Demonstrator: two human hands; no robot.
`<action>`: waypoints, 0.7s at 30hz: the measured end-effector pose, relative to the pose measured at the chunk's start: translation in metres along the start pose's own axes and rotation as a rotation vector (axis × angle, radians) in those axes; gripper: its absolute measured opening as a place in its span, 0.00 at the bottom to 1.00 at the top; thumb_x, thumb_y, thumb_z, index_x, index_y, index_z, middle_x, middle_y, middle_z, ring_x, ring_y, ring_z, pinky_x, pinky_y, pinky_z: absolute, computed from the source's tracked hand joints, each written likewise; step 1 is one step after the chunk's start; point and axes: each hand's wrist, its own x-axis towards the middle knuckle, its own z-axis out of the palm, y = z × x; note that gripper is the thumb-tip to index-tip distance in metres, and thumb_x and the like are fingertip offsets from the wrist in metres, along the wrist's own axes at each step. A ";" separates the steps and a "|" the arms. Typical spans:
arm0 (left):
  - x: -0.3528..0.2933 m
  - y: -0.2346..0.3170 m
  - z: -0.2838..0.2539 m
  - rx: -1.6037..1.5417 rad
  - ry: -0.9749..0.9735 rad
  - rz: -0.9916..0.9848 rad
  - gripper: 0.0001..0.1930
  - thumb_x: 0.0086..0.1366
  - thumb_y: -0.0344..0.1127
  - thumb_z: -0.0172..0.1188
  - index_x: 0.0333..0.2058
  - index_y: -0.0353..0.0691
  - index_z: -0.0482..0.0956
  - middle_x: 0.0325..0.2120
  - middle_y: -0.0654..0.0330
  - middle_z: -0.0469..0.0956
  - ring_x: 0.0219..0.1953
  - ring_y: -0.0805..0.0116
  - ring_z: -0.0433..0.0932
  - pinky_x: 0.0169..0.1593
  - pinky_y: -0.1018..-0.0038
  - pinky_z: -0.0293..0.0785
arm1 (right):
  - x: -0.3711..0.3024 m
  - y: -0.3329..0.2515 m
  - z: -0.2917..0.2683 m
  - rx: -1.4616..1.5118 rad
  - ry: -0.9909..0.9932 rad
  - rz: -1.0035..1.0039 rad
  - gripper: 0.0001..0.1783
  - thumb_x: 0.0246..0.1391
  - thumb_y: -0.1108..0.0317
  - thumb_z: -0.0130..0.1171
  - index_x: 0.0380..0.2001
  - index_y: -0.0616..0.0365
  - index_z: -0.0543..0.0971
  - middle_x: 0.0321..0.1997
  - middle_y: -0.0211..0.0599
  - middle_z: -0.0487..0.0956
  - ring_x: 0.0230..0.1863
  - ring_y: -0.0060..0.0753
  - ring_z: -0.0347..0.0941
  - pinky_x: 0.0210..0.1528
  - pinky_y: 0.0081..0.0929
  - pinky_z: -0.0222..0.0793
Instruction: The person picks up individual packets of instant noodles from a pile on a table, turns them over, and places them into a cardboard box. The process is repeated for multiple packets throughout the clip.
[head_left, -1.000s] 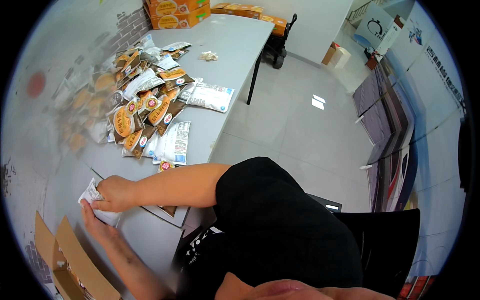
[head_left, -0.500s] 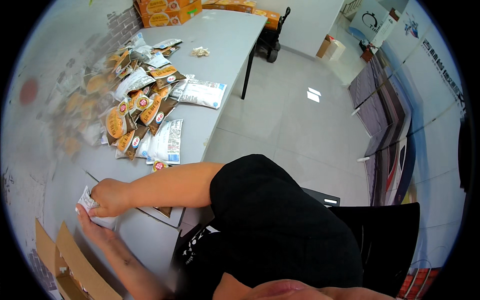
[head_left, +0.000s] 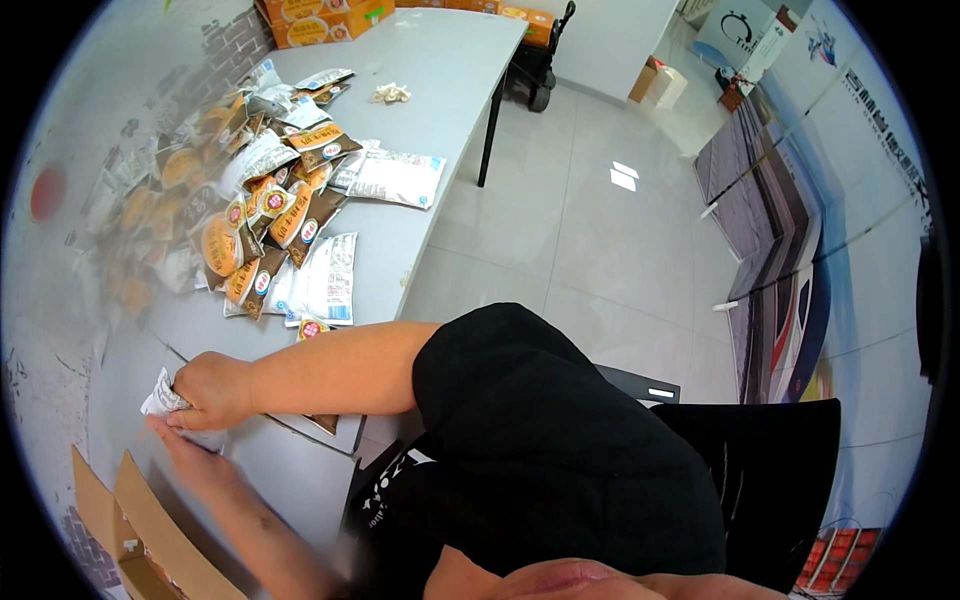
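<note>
A white-backed pouch (head_left: 160, 396) is between my two hands over the left part of the table, beside a cardboard box. My right hand (head_left: 212, 392) reaches across from above and has its fingers closed on the pouch. Below it, my left hand (head_left: 192, 462) holds the pouch's lower side, its fingers fairly straight along it. Most of the pouch is hidden by the hands. A heap of brown-and-orange pouches (head_left: 228, 245) lies farther along the table, some showing white backs. Another pouch (head_left: 322, 423) peeks out from under my right forearm.
The open cardboard box (head_left: 180, 535) stands at the lower left, flaps up. Orange cartons (head_left: 320, 22) are at the table's far end, near a crumpled white scrap (head_left: 391, 93). A black cart (head_left: 542, 70) is past the grey table (head_left: 440, 95); a black chair (head_left: 770, 480) is at the right.
My hands and the pouch have shifted slightly left and up. My left fingers lie straighter along the pouch. The whole view has also moved a little.
</note>
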 end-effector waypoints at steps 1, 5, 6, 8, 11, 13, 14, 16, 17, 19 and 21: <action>-0.003 -0.001 0.004 0.045 0.002 -0.027 0.34 0.69 0.60 0.46 0.58 0.33 0.67 0.53 0.54 0.72 0.54 0.64 0.71 0.58 0.68 0.66 | 0.000 0.001 0.001 0.017 -0.004 0.010 0.28 0.50 0.45 0.55 0.22 0.65 0.77 0.26 0.54 0.77 0.31 0.61 0.74 0.35 0.47 0.70; 0.028 -0.015 -0.016 0.036 -0.084 -0.025 0.33 0.69 0.60 0.46 0.60 0.36 0.65 0.54 0.56 0.71 0.56 0.65 0.70 0.58 0.68 0.65 | 0.000 -0.005 -0.007 0.027 -0.072 0.091 0.30 0.50 0.42 0.56 0.25 0.66 0.77 0.27 0.55 0.77 0.33 0.61 0.74 0.37 0.46 0.70; 0.026 -0.014 -0.016 0.043 -0.078 -0.023 0.33 0.69 0.60 0.45 0.60 0.37 0.65 0.55 0.56 0.70 0.57 0.64 0.69 0.59 0.68 0.65 | 0.000 -0.006 -0.007 0.015 -0.104 0.121 0.31 0.49 0.41 0.56 0.26 0.66 0.78 0.28 0.55 0.77 0.33 0.60 0.75 0.37 0.46 0.70; 0.013 -0.005 -0.007 0.057 0.012 -0.018 0.33 0.70 0.59 0.44 0.61 0.36 0.64 0.55 0.55 0.69 0.57 0.63 0.69 0.59 0.66 0.65 | -0.002 -0.005 -0.006 0.018 -0.044 0.119 0.34 0.47 0.39 0.57 0.29 0.67 0.78 0.31 0.55 0.78 0.36 0.59 0.75 0.39 0.45 0.71; -0.008 0.009 0.005 -0.013 0.168 -0.008 0.33 0.71 0.58 0.43 0.61 0.35 0.62 0.56 0.52 0.68 0.57 0.60 0.68 0.60 0.64 0.64 | -0.005 -0.011 -0.011 0.025 -0.126 0.201 0.37 0.44 0.36 0.60 0.34 0.68 0.77 0.36 0.55 0.79 0.39 0.56 0.76 0.43 0.42 0.71; 0.003 0.009 -0.013 -0.186 0.136 0.005 0.33 0.70 0.58 0.45 0.62 0.35 0.60 0.57 0.52 0.66 0.58 0.59 0.68 0.60 0.63 0.64 | -0.004 -0.014 -0.013 0.032 -0.193 0.250 0.39 0.41 0.35 0.61 0.35 0.68 0.77 0.37 0.55 0.79 0.41 0.55 0.76 0.45 0.41 0.72; 0.000 0.010 -0.015 -0.197 0.114 0.019 0.33 0.70 0.57 0.46 0.62 0.35 0.61 0.57 0.52 0.66 0.58 0.59 0.68 0.60 0.62 0.64 | -0.003 -0.014 -0.009 0.038 -0.209 0.258 0.40 0.41 0.34 0.62 0.35 0.68 0.78 0.38 0.56 0.79 0.41 0.55 0.76 0.46 0.41 0.71; -0.007 0.008 -0.013 -0.216 0.080 0.053 0.33 0.69 0.56 0.48 0.62 0.36 0.61 0.57 0.53 0.66 0.58 0.59 0.67 0.60 0.61 0.63 | -0.002 -0.015 -0.005 0.040 -0.222 0.306 0.41 0.40 0.34 0.62 0.35 0.69 0.78 0.39 0.58 0.79 0.42 0.56 0.76 0.47 0.41 0.71; -0.011 0.009 -0.008 -0.181 0.105 0.076 0.32 0.69 0.56 0.49 0.61 0.36 0.62 0.56 0.54 0.67 0.57 0.59 0.68 0.60 0.62 0.65 | -0.001 -0.014 -0.012 0.037 -0.224 0.342 0.41 0.40 0.33 0.62 0.35 0.69 0.79 0.39 0.59 0.79 0.43 0.56 0.76 0.47 0.41 0.71; -0.005 0.006 -0.001 -0.116 0.193 0.129 0.31 0.69 0.55 0.50 0.59 0.36 0.64 0.54 0.56 0.70 0.55 0.59 0.70 0.58 0.63 0.67 | 0.000 -0.005 -0.008 0.034 -0.243 0.355 0.42 0.40 0.33 0.61 0.34 0.69 0.79 0.39 0.60 0.79 0.43 0.57 0.76 0.47 0.41 0.71; 0.015 -0.002 -0.017 -0.089 0.124 0.081 0.29 0.69 0.55 0.50 0.57 0.36 0.67 0.50 0.59 0.74 0.51 0.62 0.74 0.54 0.67 0.71 | -0.002 -0.003 -0.005 0.049 -0.275 0.290 0.39 0.43 0.34 0.60 0.32 0.69 0.80 0.37 0.61 0.80 0.41 0.57 0.77 0.45 0.41 0.72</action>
